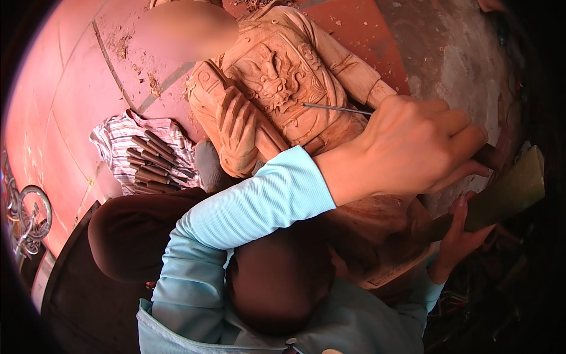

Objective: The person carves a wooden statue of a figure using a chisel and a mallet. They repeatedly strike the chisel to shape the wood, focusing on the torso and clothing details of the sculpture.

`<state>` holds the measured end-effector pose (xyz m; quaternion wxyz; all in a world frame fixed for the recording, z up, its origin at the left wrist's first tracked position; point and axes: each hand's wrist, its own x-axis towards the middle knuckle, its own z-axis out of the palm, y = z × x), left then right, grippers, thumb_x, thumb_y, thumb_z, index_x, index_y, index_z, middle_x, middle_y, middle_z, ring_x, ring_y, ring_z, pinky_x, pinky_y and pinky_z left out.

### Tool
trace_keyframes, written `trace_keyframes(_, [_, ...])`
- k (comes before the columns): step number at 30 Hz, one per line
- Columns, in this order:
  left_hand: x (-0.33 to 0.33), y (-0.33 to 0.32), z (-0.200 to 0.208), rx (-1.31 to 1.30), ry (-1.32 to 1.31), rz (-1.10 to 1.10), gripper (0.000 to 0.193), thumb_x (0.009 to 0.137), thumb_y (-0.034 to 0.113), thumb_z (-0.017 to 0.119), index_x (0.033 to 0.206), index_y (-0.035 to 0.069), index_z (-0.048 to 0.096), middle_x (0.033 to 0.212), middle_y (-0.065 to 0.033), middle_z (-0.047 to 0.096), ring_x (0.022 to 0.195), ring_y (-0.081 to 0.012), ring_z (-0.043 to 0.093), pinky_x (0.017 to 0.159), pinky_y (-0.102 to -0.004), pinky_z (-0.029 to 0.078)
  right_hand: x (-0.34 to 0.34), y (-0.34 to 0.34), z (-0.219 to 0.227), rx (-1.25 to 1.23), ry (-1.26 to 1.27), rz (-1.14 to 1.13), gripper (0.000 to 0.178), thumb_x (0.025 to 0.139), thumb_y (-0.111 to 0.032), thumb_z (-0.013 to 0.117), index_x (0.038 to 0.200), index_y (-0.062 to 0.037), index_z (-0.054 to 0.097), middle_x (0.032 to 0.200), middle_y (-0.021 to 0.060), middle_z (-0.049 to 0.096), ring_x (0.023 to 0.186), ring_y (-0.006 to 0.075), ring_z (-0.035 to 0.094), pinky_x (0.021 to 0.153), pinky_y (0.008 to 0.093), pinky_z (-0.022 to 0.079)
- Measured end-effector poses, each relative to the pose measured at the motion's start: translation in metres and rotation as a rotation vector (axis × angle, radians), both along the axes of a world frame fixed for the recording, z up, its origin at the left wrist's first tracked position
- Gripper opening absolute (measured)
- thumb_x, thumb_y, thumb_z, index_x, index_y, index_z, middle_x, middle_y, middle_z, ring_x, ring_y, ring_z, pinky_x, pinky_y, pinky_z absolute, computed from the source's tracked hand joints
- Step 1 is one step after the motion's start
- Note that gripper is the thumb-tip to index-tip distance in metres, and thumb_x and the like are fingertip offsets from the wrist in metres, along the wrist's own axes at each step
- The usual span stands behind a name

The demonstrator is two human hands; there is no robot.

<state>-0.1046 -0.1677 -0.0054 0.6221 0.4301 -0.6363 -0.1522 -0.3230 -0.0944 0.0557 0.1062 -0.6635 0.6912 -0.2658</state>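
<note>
A carved wooden statue [330, 88] of a robed figure lies in front of me, with a dragon relief [274, 82] on its chest and a carved hand [236, 127] at its left side. My left hand [413, 144] reaches across to the right, closed around a carving chisel [339, 108]. The thin metal blade points left, its tip over the lower edge of the relief; contact is hard to judge. Lower right, my right hand [463, 236] grips a greenish, club-shaped mallet [513, 186], its wide end up and to the right, apart from the chisel handle [488, 156].
Left of the statue, several chisels with brown handles [154, 159] lie on a striped cloth [115, 138]. A grey-socked foot [209, 165] is beside them. Wood chips [153, 85] litter the red tiled floor [76, 112]. A bicycle wheel [34, 212] shows far left.
</note>
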Motion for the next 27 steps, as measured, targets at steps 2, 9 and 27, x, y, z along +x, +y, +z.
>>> trace_keyframes(2, [0.0,-0.002,0.001,0.017,-0.004,0.07,0.031,0.068,0.036,0.072,0.082,0.012,0.06,0.065,-0.0004,0.05,0.055,-0.0181,0.056,0.042,-0.031,0.042,0.01,-0.007,0.002,0.05,-0.076,0.006,0.049,0.084,0.0,0.065,0.126,0.0077,0.04,0.099,0.0125,0.061,0.086,0.0118,0.057,0.074,0.0239,0.048])
trace_keyframes(9, [-0.003,-0.015,0.003,0.003,0.074,0.19,0.029,0.069,0.035,0.072,0.08,0.012,0.059,0.066,-0.0015,0.051,0.057,-0.0208,0.056,0.043,-0.033,0.043,0.007,-0.034,0.015,0.071,-0.05,0.112,0.047,0.084,0.002,0.064,0.125,0.0061,0.041,0.097,0.0102,0.06,0.084,0.012,0.057,0.073,0.0235,0.047])
trace_keyframes(27, [0.015,-0.043,0.003,0.001,0.151,0.51,0.023,0.075,0.024,0.071,0.088,0.009,0.06,0.072,-0.0047,0.054,0.058,-0.0228,0.055,0.045,-0.0339,0.041,0.042,-0.124,0.04,0.194,0.113,0.29,0.045,0.085,-0.002,0.065,0.126,0.0006,0.047,0.098,0.006,0.059,0.085,0.0098,0.056,0.074,0.0222,0.047])
